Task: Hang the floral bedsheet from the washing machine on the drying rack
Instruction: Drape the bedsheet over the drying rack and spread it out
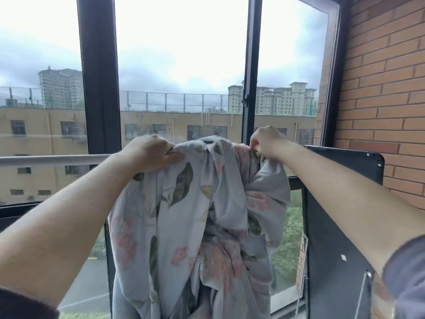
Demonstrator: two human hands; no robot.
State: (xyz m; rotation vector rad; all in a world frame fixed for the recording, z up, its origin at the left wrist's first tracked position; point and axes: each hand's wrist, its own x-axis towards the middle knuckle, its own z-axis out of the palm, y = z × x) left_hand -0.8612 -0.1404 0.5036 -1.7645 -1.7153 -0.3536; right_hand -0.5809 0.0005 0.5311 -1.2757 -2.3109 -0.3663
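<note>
Window (179,54): directly behind the rail. It gives daylight, probably the reason for drying here.
Brick wall (379,88): past the rail's right end, closing off that side.
Bedsheet (179,215): grey, with pink flowers and green leaves. Its top is bunched at rail height and the rest hangs in thick twisted folds below the rail. It looks draped over the rail, but the cloth hides the contact. Judged hung but not yet spread.
Black panel (333,226): below and right of the rail, just beside the sheet's right edge.
Rail (50,160): pale horizontal bar, bare on its left stretch, which leaves room to pull the cloth out that way.
Left hand (151,154): at the rail, on the bunch's left side. The fingers are curled over a fistful of the top fold, probably to draw it left.
Right hand (268,141): at the rail, on the bunch's right side. Thumb and fingertips pinch the top edge, probably anchoring that side.
</note>
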